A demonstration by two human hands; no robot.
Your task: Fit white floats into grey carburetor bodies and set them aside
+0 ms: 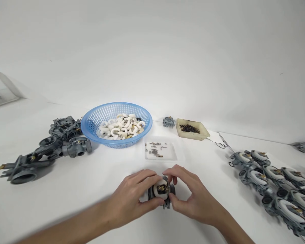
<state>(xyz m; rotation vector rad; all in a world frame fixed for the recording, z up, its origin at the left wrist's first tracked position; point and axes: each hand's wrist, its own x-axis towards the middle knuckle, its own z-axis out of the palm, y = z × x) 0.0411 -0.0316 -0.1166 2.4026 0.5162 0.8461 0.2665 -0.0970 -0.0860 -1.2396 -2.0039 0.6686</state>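
Observation:
A grey metal carburetor [164,205] rests on the white table in front of me, its open side up. A white float [156,191] sits in it, with brass parts [161,188] showing in the middle. From the left, my left hand [137,191] is closed around the carburetor, thumb near the front and fingers on the far side. On the right side, the thumb and index finger of my right hand [190,193] press on the carburetor by the float's hinge end. Any small part between those fingertips is too small to make out.
Beyond my hands lies a clear tray [171,155] of tiny metal parts. Behind it stand a blue basket [117,144] of white floats, a lone carburetor [168,121] and a cream tray [193,135] of black rings. Carburetors [51,145] pile up left; several with floats [258,178] stand right.

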